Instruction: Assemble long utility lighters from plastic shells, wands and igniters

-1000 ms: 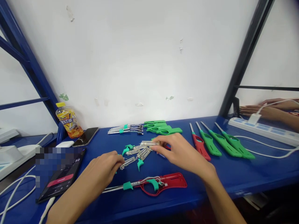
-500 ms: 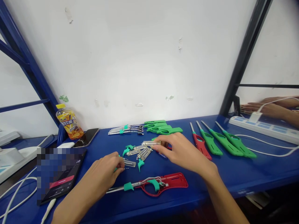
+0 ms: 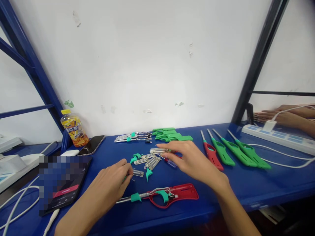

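My right hand (image 3: 185, 155) is over the pile, thumb and fingers apart. Just beneath its fingertips, a clear lighter fuel tank (image 3: 157, 150) rests on several others (image 3: 152, 162). My left hand (image 3: 121, 175) is closed in a pinch; what its fingertips hold is hidden. Another clear tank (image 3: 138, 172) lies against its fingertips, beside a tiny screw (image 3: 133, 180). Green triggers (image 3: 148, 174) are scattered around the pile. In front lies an opened red lighter shell (image 3: 184, 192) with a metal tube, white wires and a green trigger (image 3: 162, 195) in it.
Metal lighter tubes (image 3: 130, 137) and green shell halves (image 3: 169, 135) lie at the back. Whole lighters (image 3: 222, 154) lie at right, near a power strip (image 3: 283, 137). A screwdriver (image 3: 171, 163) is under my right hand. At left are a bottle (image 3: 75, 131), phone (image 3: 92, 146) and tablet (image 3: 71, 186).
My right hand has opened and let go of the clear fuel tank, which now rests on the pile. My left hand has hardly moved.
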`<move>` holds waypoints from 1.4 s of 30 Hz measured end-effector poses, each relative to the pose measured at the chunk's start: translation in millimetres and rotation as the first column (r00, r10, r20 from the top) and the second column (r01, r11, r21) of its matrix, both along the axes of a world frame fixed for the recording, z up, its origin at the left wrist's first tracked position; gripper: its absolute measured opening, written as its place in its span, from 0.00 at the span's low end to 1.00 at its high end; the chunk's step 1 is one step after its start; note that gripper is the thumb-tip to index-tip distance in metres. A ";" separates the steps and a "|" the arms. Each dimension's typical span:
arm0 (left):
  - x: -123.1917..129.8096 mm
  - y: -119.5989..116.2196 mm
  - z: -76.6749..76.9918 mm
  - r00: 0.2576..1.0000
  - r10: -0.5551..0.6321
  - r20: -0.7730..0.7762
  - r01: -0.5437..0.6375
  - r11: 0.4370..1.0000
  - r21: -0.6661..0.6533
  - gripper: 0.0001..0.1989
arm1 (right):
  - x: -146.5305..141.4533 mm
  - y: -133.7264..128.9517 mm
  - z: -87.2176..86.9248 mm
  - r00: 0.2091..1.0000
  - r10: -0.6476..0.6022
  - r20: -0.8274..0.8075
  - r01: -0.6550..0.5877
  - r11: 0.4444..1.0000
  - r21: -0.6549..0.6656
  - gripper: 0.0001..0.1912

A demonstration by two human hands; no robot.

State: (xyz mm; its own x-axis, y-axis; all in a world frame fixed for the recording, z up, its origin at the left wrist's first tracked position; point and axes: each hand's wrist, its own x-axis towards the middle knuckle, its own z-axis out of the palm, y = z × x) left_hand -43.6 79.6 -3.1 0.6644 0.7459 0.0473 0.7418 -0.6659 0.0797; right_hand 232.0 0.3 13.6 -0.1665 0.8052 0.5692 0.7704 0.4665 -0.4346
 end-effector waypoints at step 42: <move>28.6 -21.4 8.5 0.497 0.258 0.828 0.327 0.829 -0.454 0.16 | -7.8 -8.0 5.4 0.973 0.201 -0.117 -0.200 0.980 0.025 0.07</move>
State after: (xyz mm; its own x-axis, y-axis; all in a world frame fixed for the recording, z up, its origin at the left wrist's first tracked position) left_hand -15.0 58.2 5.5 0.5361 0.8131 0.2271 0.0868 -0.3206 0.9432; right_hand 224.2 -7.7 19.0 -0.2546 0.7547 0.6047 0.6042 0.6123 -0.5098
